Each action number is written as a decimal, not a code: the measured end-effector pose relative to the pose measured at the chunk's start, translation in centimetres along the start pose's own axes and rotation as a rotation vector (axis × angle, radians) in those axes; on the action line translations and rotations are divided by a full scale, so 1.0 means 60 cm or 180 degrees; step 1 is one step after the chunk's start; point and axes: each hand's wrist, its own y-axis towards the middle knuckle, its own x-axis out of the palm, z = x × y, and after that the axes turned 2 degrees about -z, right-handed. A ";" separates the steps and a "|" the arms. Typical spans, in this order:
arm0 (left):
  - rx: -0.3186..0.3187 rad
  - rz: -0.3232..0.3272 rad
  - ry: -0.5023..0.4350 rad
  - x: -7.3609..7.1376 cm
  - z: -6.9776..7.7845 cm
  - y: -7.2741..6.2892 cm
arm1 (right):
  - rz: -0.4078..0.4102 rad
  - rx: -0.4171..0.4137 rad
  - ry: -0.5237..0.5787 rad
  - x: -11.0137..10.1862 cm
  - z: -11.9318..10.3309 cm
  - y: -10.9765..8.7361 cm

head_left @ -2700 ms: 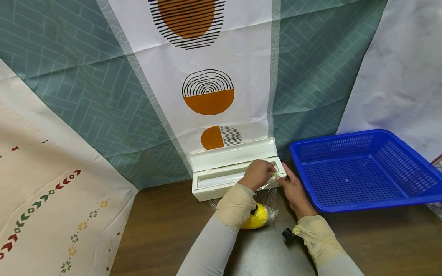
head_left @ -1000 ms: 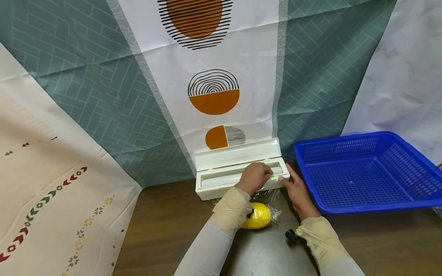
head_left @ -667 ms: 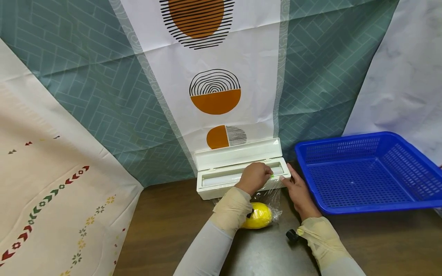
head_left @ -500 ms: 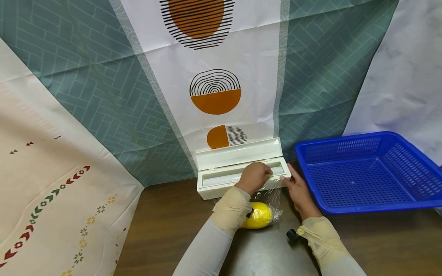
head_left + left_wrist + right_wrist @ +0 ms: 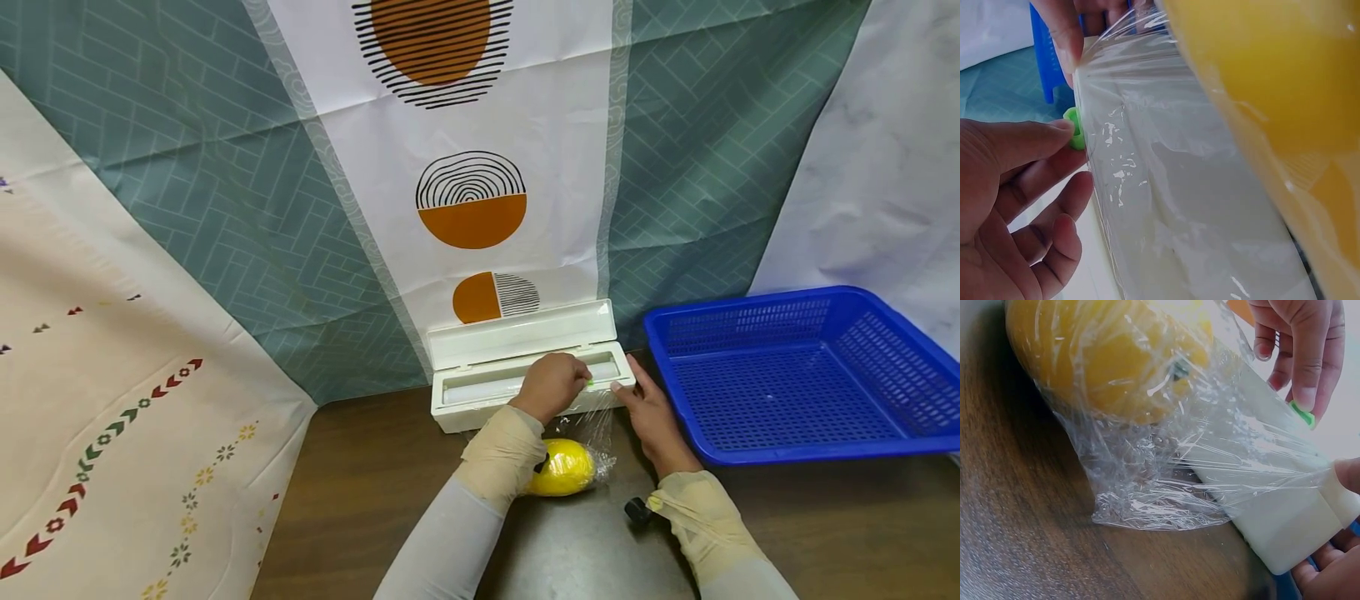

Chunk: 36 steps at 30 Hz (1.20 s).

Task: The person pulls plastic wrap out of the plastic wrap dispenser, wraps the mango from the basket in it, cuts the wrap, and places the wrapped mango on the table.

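A long white cling film dispenser (image 5: 459,417) stands on the table with its lid raised, a roll inside. My left hand (image 5: 551,385) reaches over its front edge. In the left wrist view, that thumb and forefinger pinch a small green slide cutter (image 5: 1074,129) at the edge of the film. My right hand (image 5: 654,421) grips the dispenser's right end, its thumb pressing the film at the edge. Clear cling film (image 5: 1154,487) stretches from there down to a yellow fruit (image 5: 564,468), wrapped in it in front of the box. My left wrist partly hides the fruit.
A blue plastic basket (image 5: 757,454) sits right of the dispenser, close to my right hand. Behind the box hangs a patterned cloth (image 5: 675,167). Next to my right wrist is a small black cylindrical thing (image 5: 637,510). Brown wooden table (image 5: 360,500) extends to the left.
From the earliest frame, my left hand has moved a little left along the dispenser's edge with the slide cutter. My right hand keeps its grip. The view has shifted slightly.
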 end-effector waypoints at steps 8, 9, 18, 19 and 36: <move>0.0017 -0.0042 -0.0004 -0.001 -0.004 -0.005 | -0.0008 -0.0029 -0.0038 -0.001 0.001 -0.001; 0.0027 -0.0045 0.0011 -0.001 -0.005 -0.005 | -0.0010 -0.0033 -0.0037 -0.001 0.001 -0.001; 0.0051 -0.0032 0.0063 -0.005 -0.014 -0.010 | -0.0022 -0.0085 -0.0046 0.000 0.002 -0.001; 0.0054 -0.0028 0.0042 -0.004 -0.015 -0.010 | -0.0027 -0.0078 -0.0056 0.000 0.002 -0.001; -0.0016 -0.0047 -0.0043 -0.002 -0.023 -0.020 | -0.0007 -0.0035 -0.0072 0.000 0.004 -0.001</move>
